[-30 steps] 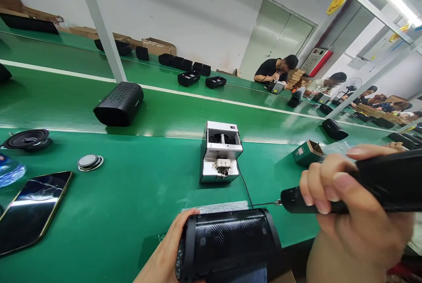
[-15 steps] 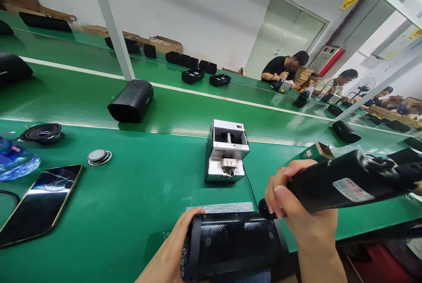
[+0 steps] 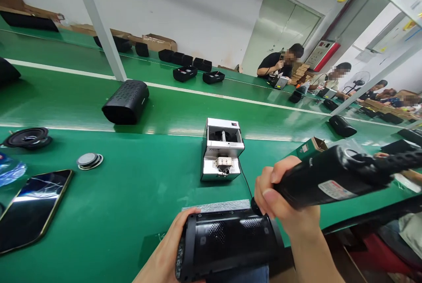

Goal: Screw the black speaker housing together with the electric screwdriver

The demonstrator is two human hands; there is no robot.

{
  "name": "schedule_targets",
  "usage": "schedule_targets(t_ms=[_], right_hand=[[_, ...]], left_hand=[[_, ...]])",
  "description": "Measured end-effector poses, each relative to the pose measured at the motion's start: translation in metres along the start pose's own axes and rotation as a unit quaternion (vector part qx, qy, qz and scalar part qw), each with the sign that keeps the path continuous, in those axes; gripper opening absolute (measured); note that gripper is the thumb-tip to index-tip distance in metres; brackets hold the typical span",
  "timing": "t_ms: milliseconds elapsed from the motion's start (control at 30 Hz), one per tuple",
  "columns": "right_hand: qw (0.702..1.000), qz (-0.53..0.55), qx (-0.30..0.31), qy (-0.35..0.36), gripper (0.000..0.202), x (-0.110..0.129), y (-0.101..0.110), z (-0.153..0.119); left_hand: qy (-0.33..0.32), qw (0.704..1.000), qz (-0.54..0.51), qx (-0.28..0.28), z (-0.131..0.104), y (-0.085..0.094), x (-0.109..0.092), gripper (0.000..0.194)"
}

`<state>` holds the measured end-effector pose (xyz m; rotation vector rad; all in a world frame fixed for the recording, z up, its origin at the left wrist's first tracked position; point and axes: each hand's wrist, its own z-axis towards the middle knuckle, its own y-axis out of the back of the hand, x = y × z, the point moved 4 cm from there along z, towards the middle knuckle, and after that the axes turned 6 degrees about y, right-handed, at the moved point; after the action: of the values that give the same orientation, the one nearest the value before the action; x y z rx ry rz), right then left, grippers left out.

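Note:
A black speaker housing [image 3: 234, 239] with two perforated patches lies at the bottom centre, on a strip of bubble wrap [image 3: 224, 205]. My left hand [image 3: 174, 241] is wrapped round its left end, thumb on the top edge. My right hand [image 3: 283, 195] grips a black electric screwdriver [image 3: 316, 177] with a white label, held slantwise. The tool's dark front end is at the housing's upper right corner; its tip is hidden. Behind the housing stands a silver screw feeder [image 3: 223, 149].
A phone [image 3: 34, 208], a round metal part [image 3: 89, 160] and a speaker driver [image 3: 28, 138] lie left. A finished-looking black speaker [image 3: 126, 102] sits on the line behind. A small green box [image 3: 310, 147] stands right. People work at the far right.
The view has shifted slightly, so most things appear further left. The screwdriver's front end is now lower and closer to the housing's upper right corner. Both hands keep their hold.

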<state>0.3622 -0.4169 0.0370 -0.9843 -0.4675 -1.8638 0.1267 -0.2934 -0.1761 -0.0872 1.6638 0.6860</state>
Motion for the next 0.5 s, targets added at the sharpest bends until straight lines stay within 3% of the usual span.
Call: schedule_targets(t_ms=[167,300,433,500], right_hand=[[1.000,0.003,-0.021,0.001,0.017,-0.002,0.002,0.001],[1.000,-0.013,-0.015,0.019,0.020,0.021,0.004,0.020],[0.986,-0.067,-0.097,0.115,0.022,0.049,0.000,0.051],[0.976,-0.080,-0.133,0.152,0.021,0.049,-0.009,0.063]], left_hand=[[-0.023,1.000,0.006,-0.004,0.005,-0.001,0.003,0.133],[-0.028,0.999,0.010,-0.018,0.007,0.001,0.002,0.131],[-0.029,0.999,0.009,-0.018,0.007,0.002,-0.001,0.122],[-0.031,0.999,0.006,-0.023,0.008,0.004,-0.002,0.118]])
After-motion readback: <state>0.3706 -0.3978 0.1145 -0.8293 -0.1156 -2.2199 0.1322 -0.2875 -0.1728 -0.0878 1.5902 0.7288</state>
